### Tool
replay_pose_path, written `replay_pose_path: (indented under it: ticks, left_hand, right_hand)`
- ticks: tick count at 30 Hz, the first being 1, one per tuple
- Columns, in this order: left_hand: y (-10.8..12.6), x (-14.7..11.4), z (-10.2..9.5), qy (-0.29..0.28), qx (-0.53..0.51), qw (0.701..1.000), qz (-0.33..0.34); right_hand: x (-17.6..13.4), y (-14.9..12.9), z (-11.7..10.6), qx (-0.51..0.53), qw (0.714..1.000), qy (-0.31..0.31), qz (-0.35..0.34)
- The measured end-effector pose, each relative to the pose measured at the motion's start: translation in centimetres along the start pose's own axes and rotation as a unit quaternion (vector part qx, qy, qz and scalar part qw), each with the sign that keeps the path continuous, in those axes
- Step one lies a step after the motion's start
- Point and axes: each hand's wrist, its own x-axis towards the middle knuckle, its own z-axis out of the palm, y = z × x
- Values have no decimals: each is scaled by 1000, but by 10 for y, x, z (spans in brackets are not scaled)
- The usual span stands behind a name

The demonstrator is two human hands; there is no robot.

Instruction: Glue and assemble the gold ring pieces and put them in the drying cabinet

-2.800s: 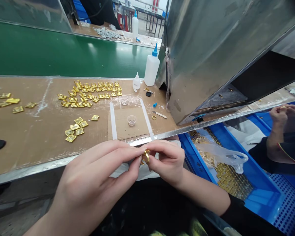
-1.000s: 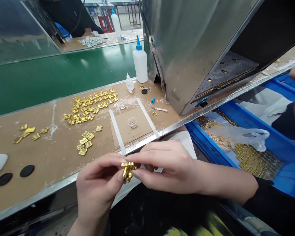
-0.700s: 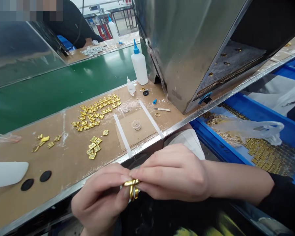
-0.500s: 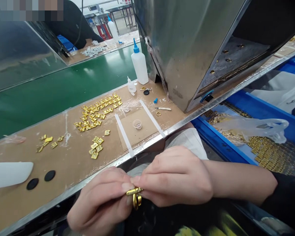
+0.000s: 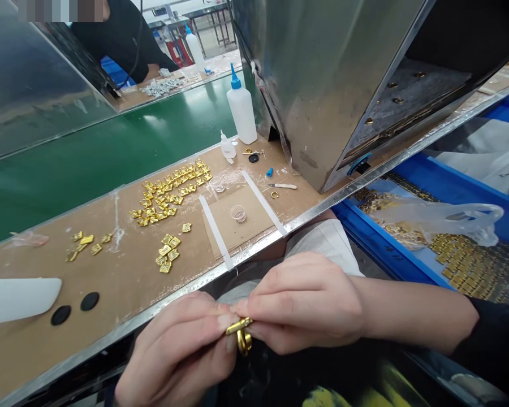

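Close to my lap, both hands pinch one small gold-coloured metal piece (image 5: 239, 326), a flat part with a curved loop hanging below it. The fingertips of my left hand (image 5: 176, 345) close on its left end. From the other side, my right hand (image 5: 301, 305) grips the right end, its fingertips partly hidden behind the knuckles. Up on the brown worktop lie rows of similar gold pieces (image 5: 173, 183) with loops. Nearer the edge sits a small cluster of square gold pieces (image 5: 167, 254).
A clear round cup (image 5: 238, 213) stands on a taped cardboard sheet (image 5: 220, 240). Behind are a white bottle (image 5: 242, 113), a small dropper bottle (image 5: 228, 148) and a knife (image 5: 283, 186). A metal housing (image 5: 318, 85) rises at right, beside a blue tray (image 5: 390, 254). Another person (image 5: 123, 39) sits opposite.
Both hands have shifted slightly right with the gold piece, which stays pinched between them. The view has moved a little; the things on the worktop lie as before.
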Motion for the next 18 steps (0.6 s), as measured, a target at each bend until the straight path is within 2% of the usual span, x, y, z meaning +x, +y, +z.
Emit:
replay_pose_path:
  ticks: [11, 15, 18]
  left_hand:
    - [0, 5, -15, -65, -14, 997, 28]
    - [7, 8, -16, -62, 9, 998, 30]
    - [14, 5, -11, -34, 15, 999, 1]
  right_hand:
    - [0, 1, 0, 5, 999, 18, -34]
    - [-3, 1, -2, -3, 999, -9, -47]
    - [-1, 0, -5, -2, 998, -11, -60]
